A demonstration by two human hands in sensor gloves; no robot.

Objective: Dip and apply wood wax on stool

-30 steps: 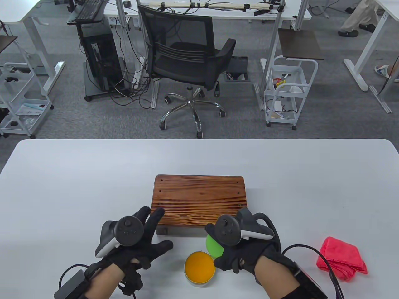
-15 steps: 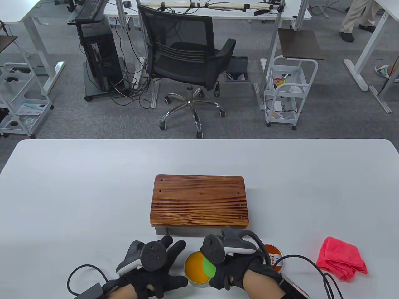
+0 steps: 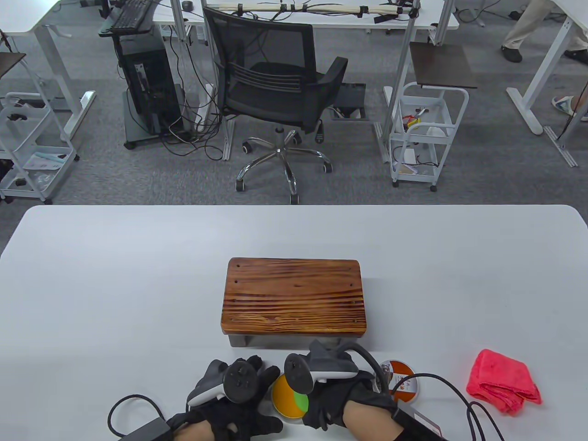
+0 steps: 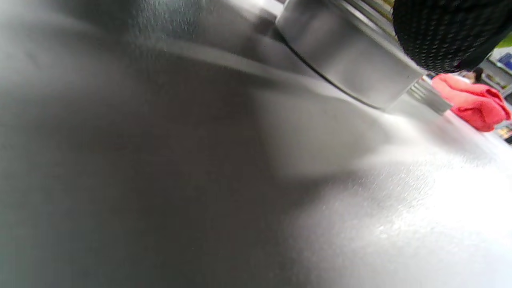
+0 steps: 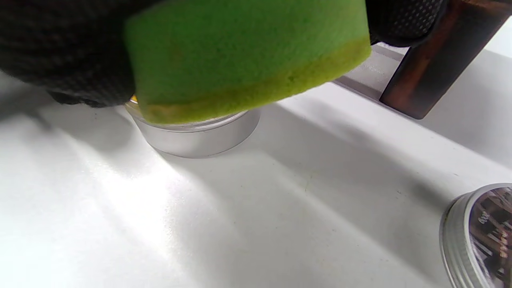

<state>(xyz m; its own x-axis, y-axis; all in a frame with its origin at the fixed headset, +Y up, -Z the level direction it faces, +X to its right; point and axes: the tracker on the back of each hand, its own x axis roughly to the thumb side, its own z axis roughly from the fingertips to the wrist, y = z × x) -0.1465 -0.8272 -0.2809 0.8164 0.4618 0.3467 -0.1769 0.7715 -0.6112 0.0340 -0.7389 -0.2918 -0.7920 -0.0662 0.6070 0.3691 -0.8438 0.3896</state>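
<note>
The wooden stool [image 3: 294,296] stands mid-table. In front of it sits the open wax tin [image 3: 284,396] with orange wax. My right hand [image 3: 321,398] grips a green sponge [image 3: 302,401] and holds it over the tin's right side. In the right wrist view the sponge [image 5: 248,60] has a yellowish lower face, at the rim of the tin [image 5: 200,136]. My left hand [image 3: 248,397] wraps the tin's left side. In the left wrist view a fingertip [image 4: 444,32] rests at the rim of the tin [image 4: 352,68].
The tin's lid [image 3: 405,382] lies on the table right of my right hand, and also shows in the right wrist view [image 5: 480,236]. A folded red cloth [image 3: 503,382] lies at the far right. A stool leg [image 5: 436,68] stands just behind the tin.
Both hands have drawn back from the stool's front edge to the tin. The left hand came to the tin's left side, and the right hand brought the sponge over the wax.
</note>
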